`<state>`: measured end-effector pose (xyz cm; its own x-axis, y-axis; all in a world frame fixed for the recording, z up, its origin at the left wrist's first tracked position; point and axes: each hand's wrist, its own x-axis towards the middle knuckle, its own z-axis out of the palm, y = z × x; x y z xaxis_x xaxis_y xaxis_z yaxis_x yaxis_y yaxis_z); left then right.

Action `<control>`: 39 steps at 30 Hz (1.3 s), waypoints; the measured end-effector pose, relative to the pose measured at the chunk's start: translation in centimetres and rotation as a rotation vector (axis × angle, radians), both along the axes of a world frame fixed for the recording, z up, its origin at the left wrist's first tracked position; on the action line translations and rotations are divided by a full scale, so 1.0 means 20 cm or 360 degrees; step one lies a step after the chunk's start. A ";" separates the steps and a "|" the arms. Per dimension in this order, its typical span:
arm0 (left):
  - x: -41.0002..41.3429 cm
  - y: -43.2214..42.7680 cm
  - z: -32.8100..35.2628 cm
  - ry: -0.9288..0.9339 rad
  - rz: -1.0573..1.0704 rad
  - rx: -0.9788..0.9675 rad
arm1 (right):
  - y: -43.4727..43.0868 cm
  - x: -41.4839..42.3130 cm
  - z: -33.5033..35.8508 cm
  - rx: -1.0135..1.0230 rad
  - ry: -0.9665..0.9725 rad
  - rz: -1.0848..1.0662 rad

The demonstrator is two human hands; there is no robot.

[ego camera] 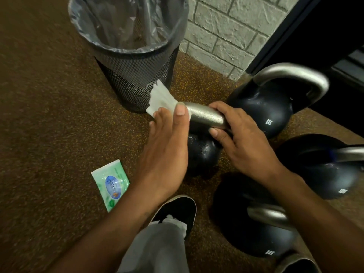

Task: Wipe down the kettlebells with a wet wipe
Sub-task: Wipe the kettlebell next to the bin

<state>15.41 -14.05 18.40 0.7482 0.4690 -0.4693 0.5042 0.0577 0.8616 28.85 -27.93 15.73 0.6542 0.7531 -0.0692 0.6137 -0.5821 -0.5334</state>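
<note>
The mesh bin (137, 79) with its clear liner stands just behind your work. Three big kettlebells crowd your right side: the rear kettlebell (262, 109), the right-side kettlebell (325, 174) and the near kettlebell (256, 237).

The small kettlebell (202, 152) sits between them and the bin. I can't tell whether it rests on the floor. Your right hand (246, 142) is wrapped round its steel handle (206, 117). Your left hand (167, 150) pinches the wet wipe (161, 99) over the handle's far end, thumb on top, and much of the wipe fans out loose towards the bin.

- **Slipping:** a damp handle may slide in your grip, and your shoe (177, 209) lies just below the bell.
- **Missed steel:** the part under your right hand probably goes unwiped unless you regrip.
- **Poor contact:** the loose end cleans nothing, so fold it in.
- **Knocks:** the bells sit close together, and tilting this one could bump the rear one.

The rear and near bells carry white weight marks that look like "8KG", though they are blurred. The right-side bell has a white sticker too small to read. The green wipes pack (110, 184) on the floor has a blue oval logo, and I can't read its lettering.
</note>
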 end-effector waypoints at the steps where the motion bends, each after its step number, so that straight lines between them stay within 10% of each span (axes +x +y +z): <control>1: 0.00 0.01 0.01 -0.0039 0.0042 -0.0147 | 0.00 0.00 0.00 0.0007 -0.0003 -0.0006; 13: -0.01 0.03 -0.03 -0.0659 0.0709 -0.1648 | 0.00 0.01 -0.02 0.0070 -0.0052 0.0025; 39: -0.04 0.07 -0.11 -0.0892 0.0775 -0.2063 | 0.00 0.01 -0.01 0.0086 -0.0030 0.0034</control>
